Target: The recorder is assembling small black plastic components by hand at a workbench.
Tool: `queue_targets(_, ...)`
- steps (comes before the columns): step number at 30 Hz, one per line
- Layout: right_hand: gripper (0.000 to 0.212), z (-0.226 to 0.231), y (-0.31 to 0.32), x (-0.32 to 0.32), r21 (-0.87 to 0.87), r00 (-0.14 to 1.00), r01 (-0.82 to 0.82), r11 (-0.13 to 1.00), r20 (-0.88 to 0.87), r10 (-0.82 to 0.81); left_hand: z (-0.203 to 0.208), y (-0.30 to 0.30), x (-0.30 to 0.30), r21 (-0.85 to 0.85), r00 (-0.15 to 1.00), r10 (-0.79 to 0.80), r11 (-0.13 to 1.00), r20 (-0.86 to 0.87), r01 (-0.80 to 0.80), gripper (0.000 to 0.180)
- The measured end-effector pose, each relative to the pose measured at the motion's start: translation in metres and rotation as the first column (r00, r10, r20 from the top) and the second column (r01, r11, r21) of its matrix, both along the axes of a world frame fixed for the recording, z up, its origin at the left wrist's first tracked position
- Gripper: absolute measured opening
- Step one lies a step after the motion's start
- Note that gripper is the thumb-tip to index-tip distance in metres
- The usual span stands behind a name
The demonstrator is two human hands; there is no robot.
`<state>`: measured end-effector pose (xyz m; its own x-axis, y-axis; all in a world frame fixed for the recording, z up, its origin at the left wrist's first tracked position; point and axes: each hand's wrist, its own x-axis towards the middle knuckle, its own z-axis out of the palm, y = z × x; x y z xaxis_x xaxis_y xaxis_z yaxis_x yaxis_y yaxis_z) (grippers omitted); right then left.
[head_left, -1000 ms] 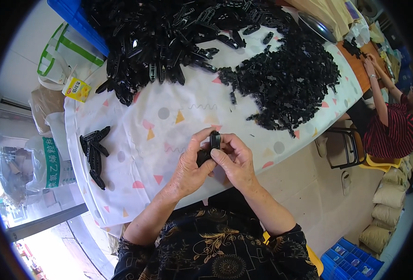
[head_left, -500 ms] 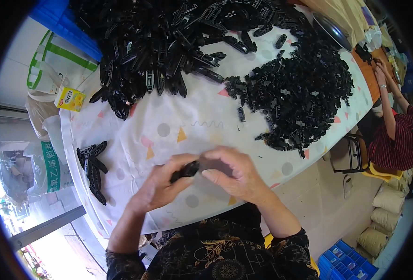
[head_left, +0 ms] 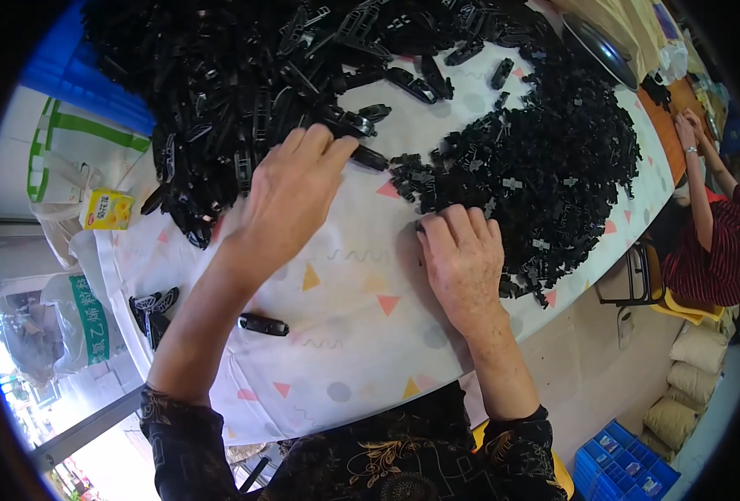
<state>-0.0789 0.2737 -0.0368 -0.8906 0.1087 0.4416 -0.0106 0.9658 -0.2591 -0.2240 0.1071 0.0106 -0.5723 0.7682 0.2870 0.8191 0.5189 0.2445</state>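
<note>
Left fingers (head_left: 311,145) curled, right fingers (head_left: 459,224) at pile (head_left: 558,179)

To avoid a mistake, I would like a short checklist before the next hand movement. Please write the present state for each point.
1. Left hand at the long black parts: ok, fingers over the pile's near edge.
2. Right hand at the small black pieces: ok, at the pile's left edge.
3. Secure grip in either hand: cannot tell, the fingertips are hidden.
4. Single black part apart from both piles: ok, on the cloth.
5. Co-worker's hands out of the way: ok, over at the brown table.
</note>
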Motion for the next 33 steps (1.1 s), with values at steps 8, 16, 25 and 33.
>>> queue_targets(8, 0.019, 0.003, 0.0, 0.0, -0.347, 0.967, -0.236, 0.908, -0.18, 0.182, -0.026, 0.009, -0.012, -0.033, 0.975, -0.135, 0.991, -0.174, 0.132, 0.018)
queue_targets(16, 0.017, 0.012, -0.018, 0.022, -0.758, 0.959, -0.268, 0.595, -0.27, 0.089, -0.022, -0.023, 0.084, 0.384, 0.597, -0.061, 0.816, 0.8, -0.431, 0.022)
queue_targets(25, 0.022, 0.018, -0.082, 0.071, -0.391, 0.833, -0.453, 0.801, -0.507, 0.224, -0.002, -0.076, 0.181, 0.38, 0.152, -0.397, 0.595, 0.905, -0.709, 0.036)
queue_targets(33, 0.021, 0.034, -0.146, 0.078, -0.281, 0.775, -0.585, 0.761, -0.471, 0.422, -0.007, -0.123, 0.222, 0.461, 0.302, -0.395, 0.412, 0.868, -0.786, 0.045)
